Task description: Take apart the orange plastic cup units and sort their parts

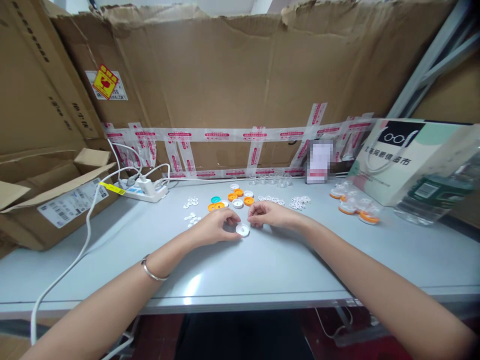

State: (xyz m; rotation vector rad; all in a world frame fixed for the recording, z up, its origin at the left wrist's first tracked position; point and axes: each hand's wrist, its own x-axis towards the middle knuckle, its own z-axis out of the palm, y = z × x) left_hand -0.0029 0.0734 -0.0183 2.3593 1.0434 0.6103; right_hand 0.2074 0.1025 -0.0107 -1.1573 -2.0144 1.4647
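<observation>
A white round plastic cap (pixel 242 230) with a raised rim and a small centre piece is at the fingertips of my left hand (pixel 214 226). The thumb and fingers of that hand curl around its left edge. Just beyond it on the right is my right hand (pixel 268 214), its fingers drawn together in a pinch; whatever may be between them is hidden. Behind both hands lie several orange caps (pixel 248 201), more white caps (pixel 237 203) and a teal one (pixel 215 199). Small white parts (pixel 192 220) are scattered left of my left hand, and white ring-like pieces (pixel 300 202) lie beyond my right.
Clear cups (pixel 281 181) line the back, near an upright phone (pixel 318 167). Orange-based clear assemblies (pixel 369 217) sit at right, by a paper bag (pixel 397 160) and a bottle (pixel 427 197). At left are a power strip (pixel 150 191), its cable and an open cardboard box (pixel 56 200).
</observation>
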